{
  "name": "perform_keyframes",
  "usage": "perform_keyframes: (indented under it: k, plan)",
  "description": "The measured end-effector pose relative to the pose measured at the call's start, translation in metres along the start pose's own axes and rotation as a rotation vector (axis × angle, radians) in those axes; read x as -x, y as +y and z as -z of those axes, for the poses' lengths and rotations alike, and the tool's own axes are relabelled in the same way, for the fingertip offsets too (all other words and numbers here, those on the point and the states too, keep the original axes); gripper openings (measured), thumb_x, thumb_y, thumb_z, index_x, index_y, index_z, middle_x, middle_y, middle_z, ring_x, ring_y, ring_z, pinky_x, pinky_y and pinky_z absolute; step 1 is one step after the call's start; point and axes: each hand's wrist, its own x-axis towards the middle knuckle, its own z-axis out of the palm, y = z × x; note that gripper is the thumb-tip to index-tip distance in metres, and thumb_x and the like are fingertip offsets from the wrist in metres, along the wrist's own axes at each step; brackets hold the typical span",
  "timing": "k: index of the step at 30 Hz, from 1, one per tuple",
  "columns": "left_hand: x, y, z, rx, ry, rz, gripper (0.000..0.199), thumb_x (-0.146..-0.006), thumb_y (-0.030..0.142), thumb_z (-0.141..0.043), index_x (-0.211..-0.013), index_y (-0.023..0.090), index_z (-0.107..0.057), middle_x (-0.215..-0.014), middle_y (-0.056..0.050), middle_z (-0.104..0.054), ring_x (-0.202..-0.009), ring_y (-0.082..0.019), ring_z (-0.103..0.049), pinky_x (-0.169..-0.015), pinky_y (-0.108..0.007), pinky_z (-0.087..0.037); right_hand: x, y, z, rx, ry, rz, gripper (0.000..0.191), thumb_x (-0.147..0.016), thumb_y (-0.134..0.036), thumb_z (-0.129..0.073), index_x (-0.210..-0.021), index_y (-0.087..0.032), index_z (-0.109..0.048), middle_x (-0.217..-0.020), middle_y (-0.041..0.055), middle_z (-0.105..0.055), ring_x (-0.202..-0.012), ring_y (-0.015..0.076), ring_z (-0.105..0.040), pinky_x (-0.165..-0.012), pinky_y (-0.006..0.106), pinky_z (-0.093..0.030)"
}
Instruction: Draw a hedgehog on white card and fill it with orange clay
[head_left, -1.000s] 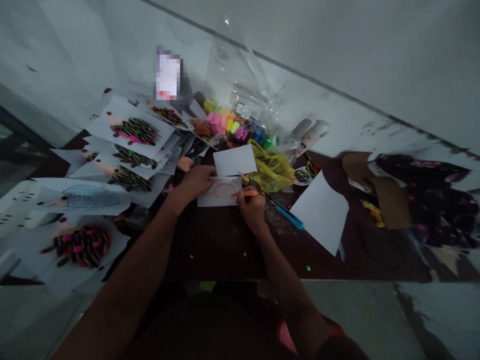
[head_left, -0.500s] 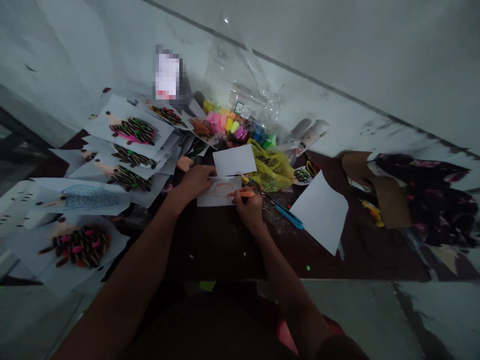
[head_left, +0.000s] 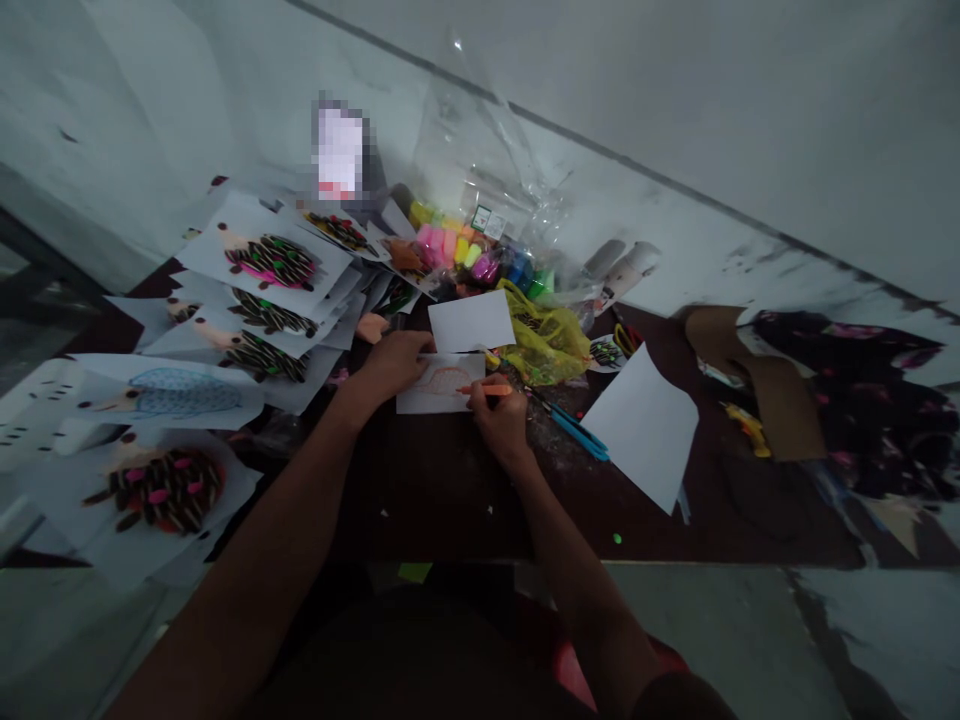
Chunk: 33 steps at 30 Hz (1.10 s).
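One small white sheet lies flat on the dark counter, right in the middle of my feed, with an orange outline curving across it. And here's the right hand, pinching an orange marker, its tip down by the right side of that outline; touching or just above, I can't tell from where I sit. Over at the sheet's far left corner, the left hand rests along the edge, and in this dim light I can't make out whether its fingers are spread or pressed together. Just beyond the sheet I've got a plain white card, then a yellow bag to its right. A blue-handled tool lies near the right hand, pointing at a larger white sheet. Behind all that, against the wall, there's a clear plastic bag bulging with bright pieces. Swing left and I see overlapping papers bearing spiny animals, plus a blue drawing nearer me; far right, brown cardboard sits beside dark patterned cloth.
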Motion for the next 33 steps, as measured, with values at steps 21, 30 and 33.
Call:
perform_keyframes:
  k: [21,30,33]
  plan:
    - [-0.0003,-0.0017,-0.0034,0.003,0.039,0.013,0.031,-0.077,0.012,-0.054,-0.1,0.017,-0.074,-0.101,-0.01,-0.076,-0.094,-0.024,-0.068,-0.082,-0.032,-0.05,0.0012,-0.0039,-0.0026,0.046,-0.032,0.038,0.029,-0.092,-0.037,-0.052,-0.075,-0.019,-0.068,-0.065,0.0025,-0.068,-0.056,0.0138,-0.062,-0.056,0.024,-0.047]
    - [0.0004,-0.0001,-0.0022,-0.009,0.034,0.011,0.03,-0.079,0.011,-0.053,-0.1,0.016,-0.073,-0.102,-0.011,-0.076,-0.095,-0.025,-0.069,-0.08,-0.032,-0.05,0.001,-0.0054,-0.0071,0.034,-0.085,0.05,0.025,-0.094,-0.037,-0.053,-0.08,-0.021,-0.067,-0.069,0.0029,-0.072,-0.058,0.0156,-0.067,-0.061,0.026,-0.051]
    - [0.0005,0.0008,-0.001,-0.019,0.034,0.024,0.03,-0.079,0.01,-0.053,-0.1,0.018,-0.073,-0.101,-0.009,-0.077,-0.094,-0.024,-0.07,-0.079,-0.03,-0.05,0.0004,-0.0045,-0.0069,0.065,-0.067,0.046,0.025,-0.093,-0.036,-0.053,-0.078,-0.021,-0.066,-0.067,0.0027,-0.071,-0.06,0.016,-0.067,-0.062,0.026,-0.052]
